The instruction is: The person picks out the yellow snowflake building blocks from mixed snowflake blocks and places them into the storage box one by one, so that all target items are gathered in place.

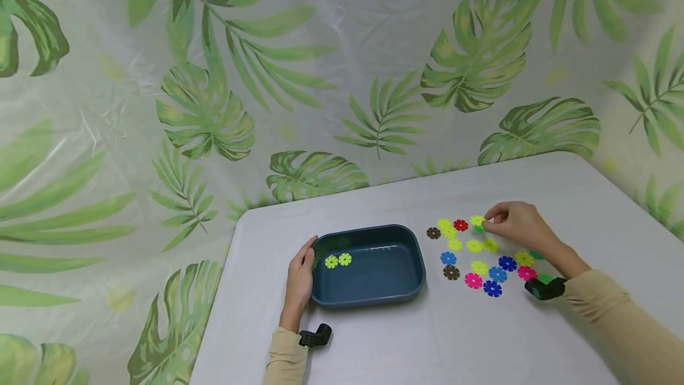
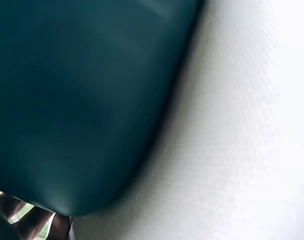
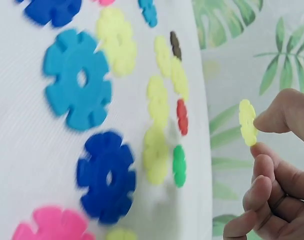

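head view: the left hand [image 1: 300, 272] grips the dark blue tray [image 1: 369, 302] at its nine o'clock end, fingers reaching round the outer wall and thumb by the rim, probably to keep it from sliding. the right hand [image 1: 515, 224], between two and three o'clock of the tray, holds a yellow piece [image 3: 246, 117] narrowly between thumb and forefinger; a fingertip pinch seems to suit something so thin and flat. in the right wrist view that piece is raised off the table [image 1: 374, 343], turned nearly edge-on, with a green piece [image 3: 179, 167] lying at about eight o'clock of it. two yellow pieces [image 1: 345, 259] lie side by side inside the tray, toward nine o'clock. the other loose pieces [image 1: 493, 288] spread over the cloth at three o'clock of the tray, within the right arm's reach.

as for room, a narrow bare strip divides tray from scatter. the table's far edge runs at twelve o'clock, near the tray; more open cloth stretches toward six. the tray's rim stands above its floor, so a low hand could catch it.
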### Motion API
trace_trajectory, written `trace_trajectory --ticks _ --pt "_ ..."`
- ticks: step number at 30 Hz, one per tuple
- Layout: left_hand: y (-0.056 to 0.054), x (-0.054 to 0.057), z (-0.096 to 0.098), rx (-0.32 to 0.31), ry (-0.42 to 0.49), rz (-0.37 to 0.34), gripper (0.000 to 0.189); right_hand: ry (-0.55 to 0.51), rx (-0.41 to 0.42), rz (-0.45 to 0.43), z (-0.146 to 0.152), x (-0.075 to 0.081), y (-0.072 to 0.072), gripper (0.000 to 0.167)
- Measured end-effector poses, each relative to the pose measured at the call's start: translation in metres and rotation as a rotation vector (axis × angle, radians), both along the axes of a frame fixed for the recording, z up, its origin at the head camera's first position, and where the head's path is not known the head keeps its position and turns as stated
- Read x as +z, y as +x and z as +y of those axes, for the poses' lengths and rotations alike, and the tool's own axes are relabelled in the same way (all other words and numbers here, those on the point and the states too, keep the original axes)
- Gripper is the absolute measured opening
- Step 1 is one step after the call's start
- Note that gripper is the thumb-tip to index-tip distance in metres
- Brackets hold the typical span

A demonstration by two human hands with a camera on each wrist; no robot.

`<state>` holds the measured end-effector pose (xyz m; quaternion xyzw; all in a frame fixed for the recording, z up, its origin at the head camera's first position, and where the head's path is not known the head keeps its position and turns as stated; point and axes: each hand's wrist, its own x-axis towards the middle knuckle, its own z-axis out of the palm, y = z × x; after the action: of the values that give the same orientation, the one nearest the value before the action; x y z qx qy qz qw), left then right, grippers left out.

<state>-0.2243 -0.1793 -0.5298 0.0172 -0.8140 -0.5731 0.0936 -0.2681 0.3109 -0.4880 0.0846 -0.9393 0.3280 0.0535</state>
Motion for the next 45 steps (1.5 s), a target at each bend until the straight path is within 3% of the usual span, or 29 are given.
trace_trajectory --ticks 15,29,35,45 --pt "-0.001 -0.001 -0.001 -0.002 0.003 0.011 0.039 -0.096 0.112 0.041 -0.060 0.031 -0.014 0.016" --pt "-0.002 -0.001 -0.001 -0.012 0.005 0.012 0.039 -0.125 0.227 0.068 -0.123 0.047 -0.019 0.011" --pt "-0.002 0.001 -0.001 -0.006 -0.004 0.004 0.039 -0.146 0.283 0.060 -0.144 0.052 -0.019 0.012" --pt "-0.001 0.001 -0.001 -0.010 0.004 0.005 0.039 -0.098 0.375 0.093 -0.179 0.046 -0.020 0.008"
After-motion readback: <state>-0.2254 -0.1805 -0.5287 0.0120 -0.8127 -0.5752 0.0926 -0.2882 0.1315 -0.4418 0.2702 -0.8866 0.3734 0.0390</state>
